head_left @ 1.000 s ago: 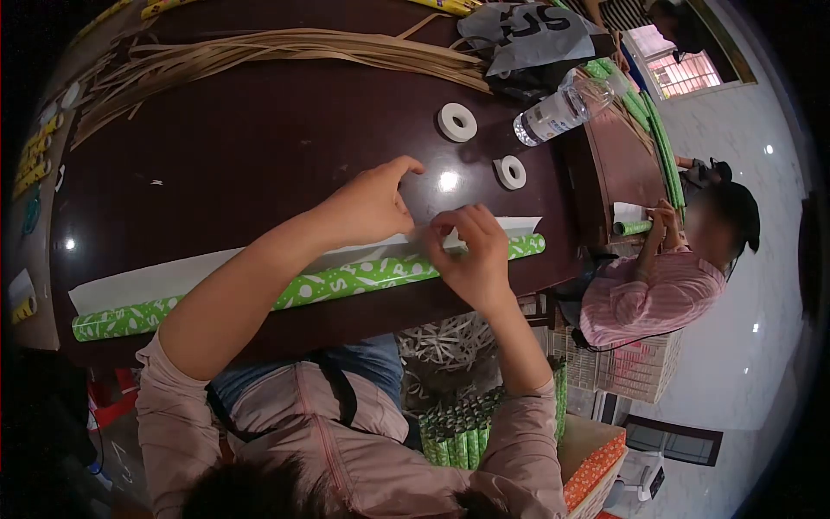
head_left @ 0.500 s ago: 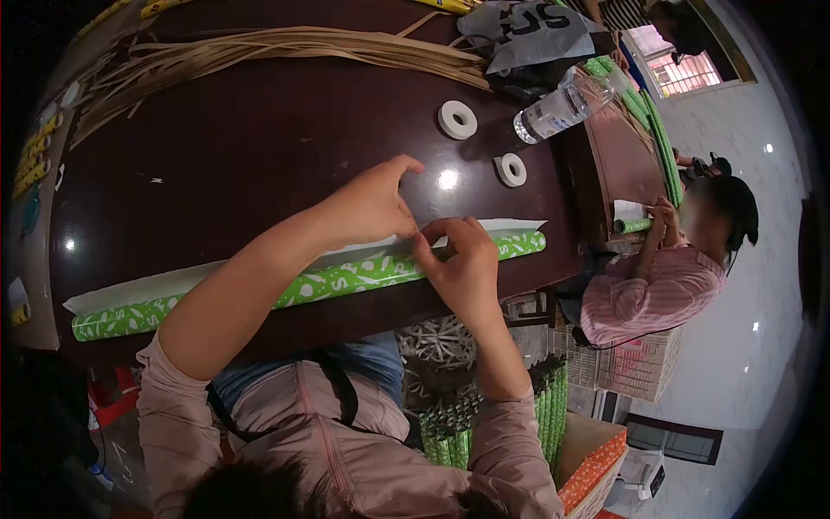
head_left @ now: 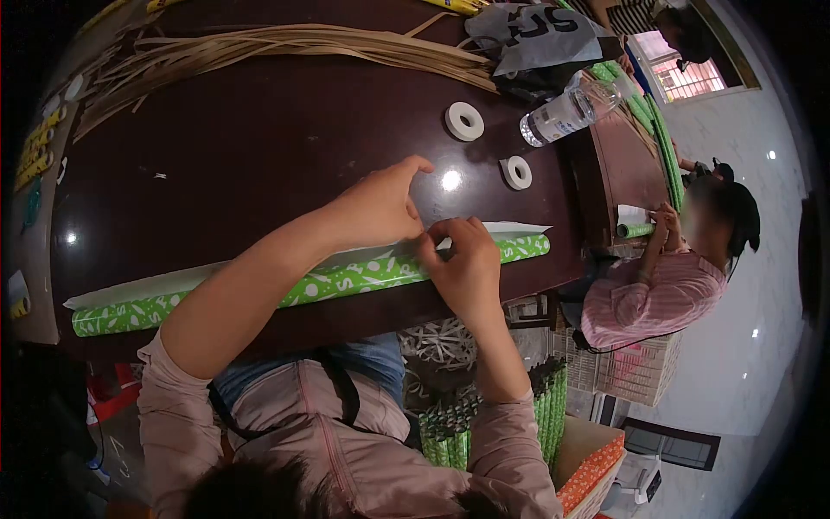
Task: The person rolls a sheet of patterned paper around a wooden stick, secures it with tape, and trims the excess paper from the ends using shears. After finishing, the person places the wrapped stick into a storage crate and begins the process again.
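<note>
A long roll of green patterned paper (head_left: pixel 346 281) lies along the near edge of the dark table (head_left: pixel 242 147), its white loose flap (head_left: pixel 138 287) facing away from me. My left hand (head_left: pixel 376 208) presses down on the flap near the middle, index finger stretched forward. My right hand (head_left: pixel 462 259) pinches the flap's edge on the roll just to the right of the left hand. The two hands almost touch.
Two white tape rolls (head_left: pixel 464 121) (head_left: pixel 516 172) and a lying plastic bottle (head_left: pixel 566 111) sit beyond the hands. Tan strips (head_left: pixel 259 48) are piled at the far side. Finished green rolls (head_left: pixel 467 432) stand below the table. A person in a striped shirt (head_left: pixel 657 294) works at right.
My right hand has slid a little left along the roll and lowered onto it, closing on the flap's edge. The left hand has stayed in place.
</note>
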Action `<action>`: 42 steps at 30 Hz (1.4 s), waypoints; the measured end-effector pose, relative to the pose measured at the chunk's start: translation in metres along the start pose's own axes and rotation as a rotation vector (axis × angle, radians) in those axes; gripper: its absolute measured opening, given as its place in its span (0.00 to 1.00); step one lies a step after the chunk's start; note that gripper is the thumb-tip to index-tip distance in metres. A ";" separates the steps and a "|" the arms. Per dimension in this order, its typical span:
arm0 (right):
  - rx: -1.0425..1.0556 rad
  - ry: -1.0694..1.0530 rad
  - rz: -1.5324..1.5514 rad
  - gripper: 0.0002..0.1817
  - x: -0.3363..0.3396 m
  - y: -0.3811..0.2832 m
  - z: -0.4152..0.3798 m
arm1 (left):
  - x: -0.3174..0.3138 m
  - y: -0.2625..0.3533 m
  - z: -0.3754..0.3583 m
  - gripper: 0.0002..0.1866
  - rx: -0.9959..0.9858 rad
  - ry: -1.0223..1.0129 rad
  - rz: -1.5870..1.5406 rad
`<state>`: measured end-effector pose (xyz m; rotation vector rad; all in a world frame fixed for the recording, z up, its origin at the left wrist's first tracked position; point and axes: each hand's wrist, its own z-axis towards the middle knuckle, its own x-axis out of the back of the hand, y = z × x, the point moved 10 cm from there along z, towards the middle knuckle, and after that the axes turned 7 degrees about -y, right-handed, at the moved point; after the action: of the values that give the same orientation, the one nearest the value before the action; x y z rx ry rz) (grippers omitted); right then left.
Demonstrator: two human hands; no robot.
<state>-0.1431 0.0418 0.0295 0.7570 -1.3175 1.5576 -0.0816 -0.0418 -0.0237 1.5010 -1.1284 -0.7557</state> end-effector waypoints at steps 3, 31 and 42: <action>0.026 0.005 -0.019 0.06 -0.002 -0.002 0.000 | 0.000 -0.001 0.000 0.38 0.005 -0.002 0.002; 0.019 0.048 -0.008 0.07 -0.002 0.000 -0.003 | 0.000 -0.006 0.002 0.38 -0.020 0.012 -0.036; 0.025 0.081 -0.057 0.07 -0.006 -0.003 -0.003 | 0.001 -0.006 0.002 0.40 -0.003 0.019 -0.008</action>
<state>-0.1375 0.0435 0.0245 0.7333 -1.2096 1.5462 -0.0815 -0.0433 -0.0297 1.5077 -1.1073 -0.7469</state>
